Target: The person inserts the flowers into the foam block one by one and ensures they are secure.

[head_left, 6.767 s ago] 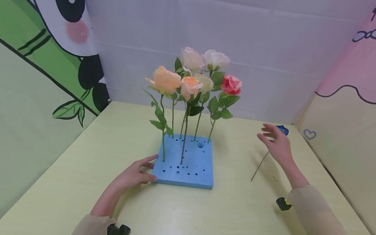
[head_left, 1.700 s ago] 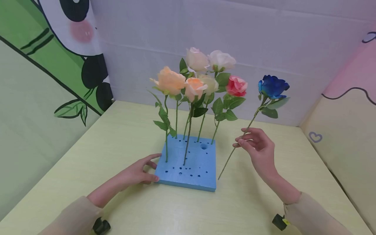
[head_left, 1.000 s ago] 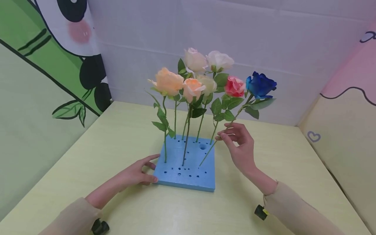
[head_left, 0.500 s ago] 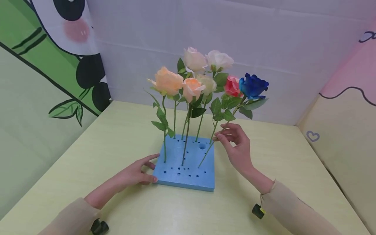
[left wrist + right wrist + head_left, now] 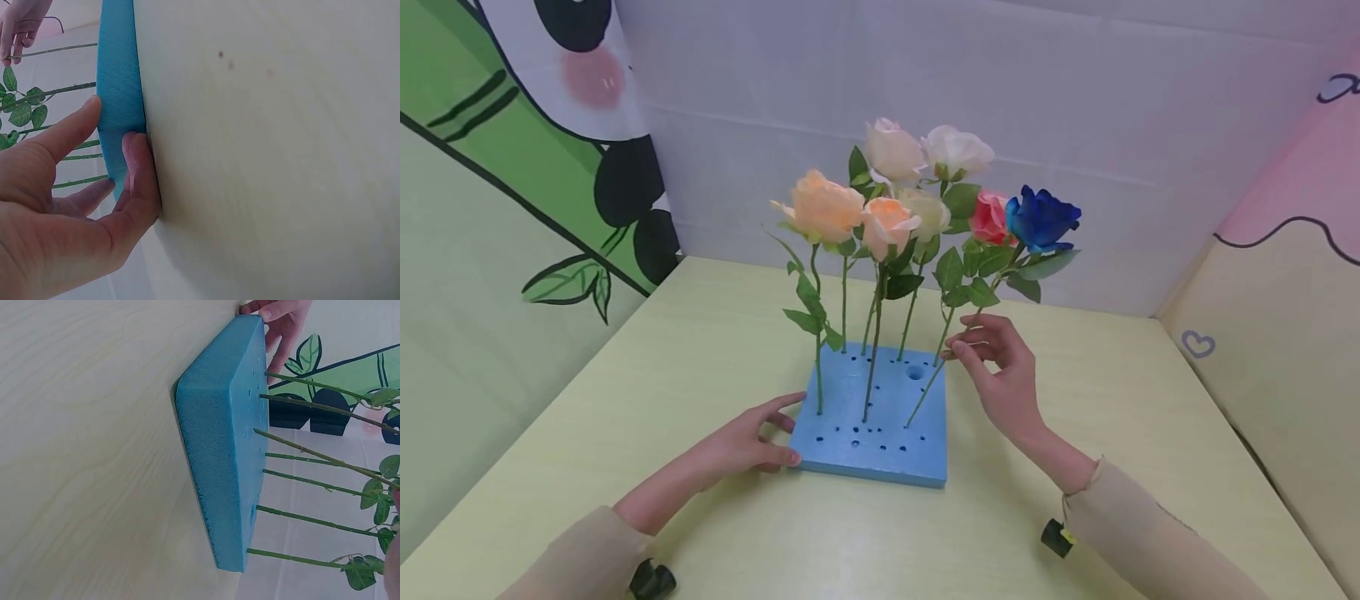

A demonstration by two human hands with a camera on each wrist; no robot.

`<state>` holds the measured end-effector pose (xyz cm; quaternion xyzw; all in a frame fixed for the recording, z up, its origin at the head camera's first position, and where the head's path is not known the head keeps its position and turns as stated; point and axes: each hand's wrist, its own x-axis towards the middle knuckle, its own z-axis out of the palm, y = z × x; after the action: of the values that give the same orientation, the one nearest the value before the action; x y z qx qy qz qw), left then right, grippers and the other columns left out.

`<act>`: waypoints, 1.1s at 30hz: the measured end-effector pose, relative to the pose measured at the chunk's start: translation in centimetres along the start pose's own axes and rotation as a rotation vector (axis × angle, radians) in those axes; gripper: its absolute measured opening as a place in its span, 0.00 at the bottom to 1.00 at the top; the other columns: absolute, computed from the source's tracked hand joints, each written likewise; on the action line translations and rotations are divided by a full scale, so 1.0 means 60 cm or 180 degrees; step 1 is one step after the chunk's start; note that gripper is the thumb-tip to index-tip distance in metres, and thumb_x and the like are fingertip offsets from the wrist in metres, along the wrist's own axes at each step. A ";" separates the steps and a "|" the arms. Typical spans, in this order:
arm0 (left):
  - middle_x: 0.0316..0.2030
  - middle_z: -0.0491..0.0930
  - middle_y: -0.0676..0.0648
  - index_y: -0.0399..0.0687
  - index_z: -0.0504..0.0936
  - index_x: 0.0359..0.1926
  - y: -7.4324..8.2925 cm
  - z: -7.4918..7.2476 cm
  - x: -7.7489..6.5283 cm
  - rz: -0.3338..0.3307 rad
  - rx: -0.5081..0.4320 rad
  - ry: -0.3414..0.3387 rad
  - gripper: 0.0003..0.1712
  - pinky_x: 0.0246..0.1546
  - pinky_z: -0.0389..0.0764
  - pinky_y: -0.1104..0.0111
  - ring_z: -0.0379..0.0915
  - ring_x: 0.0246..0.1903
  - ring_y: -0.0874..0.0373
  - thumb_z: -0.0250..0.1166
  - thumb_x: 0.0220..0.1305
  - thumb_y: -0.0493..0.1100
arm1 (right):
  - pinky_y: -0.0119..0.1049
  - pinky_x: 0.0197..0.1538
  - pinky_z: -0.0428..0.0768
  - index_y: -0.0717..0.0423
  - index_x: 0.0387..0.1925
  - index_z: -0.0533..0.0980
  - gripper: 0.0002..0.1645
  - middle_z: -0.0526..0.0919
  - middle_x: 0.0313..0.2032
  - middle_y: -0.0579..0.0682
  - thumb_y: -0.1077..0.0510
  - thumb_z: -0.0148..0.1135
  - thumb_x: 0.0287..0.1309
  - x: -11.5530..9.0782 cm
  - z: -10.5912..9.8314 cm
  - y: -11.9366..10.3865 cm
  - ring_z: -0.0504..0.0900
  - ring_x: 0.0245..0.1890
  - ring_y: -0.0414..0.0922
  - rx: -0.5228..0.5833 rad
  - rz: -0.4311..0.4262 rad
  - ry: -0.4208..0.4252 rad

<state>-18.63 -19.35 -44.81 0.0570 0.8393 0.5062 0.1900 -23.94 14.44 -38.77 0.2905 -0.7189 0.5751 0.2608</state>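
A blue rose (image 5: 1042, 220) leans to the right over the blue foam block (image 5: 865, 462), its bare lower stem ending at a spot on the block's right half. My right hand (image 5: 1003, 375) pinches that stem between thumb and fingers, a little above the block. At the block's left side rests my left hand (image 5: 741, 450), thumb at the near corner and forefinger farther back along the edge. In the left wrist view, the fingers (image 5: 139, 156) lie against the foam's side, low by the table. Several other roses, among them a peach rose (image 5: 826, 207) and a pink rose (image 5: 990, 218), stand upright in the block.
The foam block has several small holes and one larger hole (image 5: 915, 372) near its back right. It lies on a pale wooden table (image 5: 700, 367). White cloth (image 5: 1075, 125) hangs behind, with painted panels at both sides.
My right hand reached the blue rose lying at the right, lifted it and brought it left over the block; its stem tip now meets the block. The left hand has stayed at the block's edge.
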 end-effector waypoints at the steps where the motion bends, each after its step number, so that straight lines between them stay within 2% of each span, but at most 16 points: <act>1: 0.60 0.69 0.36 0.54 0.55 0.77 0.000 0.000 0.000 0.0000 -0.0002 0.0003 0.52 0.38 0.81 0.64 0.78 0.35 0.54 0.74 0.56 0.45 | 0.29 0.44 0.82 0.64 0.52 0.74 0.18 0.86 0.36 0.65 0.70 0.62 0.61 0.000 0.000 0.000 0.88 0.32 0.34 -0.0003 0.0004 -0.0012; 12: 0.60 0.69 0.36 0.54 0.55 0.77 0.001 -0.001 -0.003 0.0028 0.0022 -0.0006 0.52 0.39 0.81 0.64 0.78 0.36 0.54 0.74 0.57 0.46 | 0.29 0.44 0.82 0.64 0.55 0.73 0.19 0.86 0.38 0.64 0.69 0.61 0.62 0.002 0.005 0.001 0.88 0.35 0.34 -0.0035 0.0037 -0.0261; 18: 0.60 0.69 0.36 0.54 0.55 0.77 0.000 0.000 -0.003 0.0028 0.0025 -0.0002 0.52 0.39 0.81 0.64 0.78 0.36 0.54 0.74 0.56 0.46 | 0.29 0.44 0.82 0.58 0.58 0.75 0.23 0.87 0.38 0.61 0.69 0.62 0.62 0.005 0.010 -0.001 0.88 0.34 0.34 -0.0048 0.0012 -0.0349; 24: 0.61 0.69 0.36 0.55 0.55 0.77 0.000 -0.003 -0.001 0.0053 0.0020 -0.0001 0.52 0.39 0.81 0.64 0.78 0.36 0.54 0.74 0.56 0.46 | 0.29 0.39 0.80 0.55 0.62 0.74 0.28 0.87 0.38 0.61 0.70 0.63 0.60 0.007 0.013 -0.005 0.88 0.35 0.36 -0.0054 -0.0041 -0.0441; 33: 0.60 0.68 0.36 0.54 0.55 0.76 -0.001 -0.001 -0.002 0.0048 0.0046 0.0002 0.51 0.38 0.81 0.64 0.79 0.35 0.55 0.74 0.56 0.46 | 0.28 0.40 0.80 0.57 0.63 0.71 0.31 0.88 0.39 0.59 0.69 0.65 0.58 0.005 0.018 -0.008 0.85 0.38 0.36 -0.0116 0.0034 -0.0600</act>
<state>-18.54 -19.47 -44.79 0.0645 0.8425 0.5016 0.1855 -23.85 13.26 -38.46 0.3347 -0.7521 0.5335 0.1941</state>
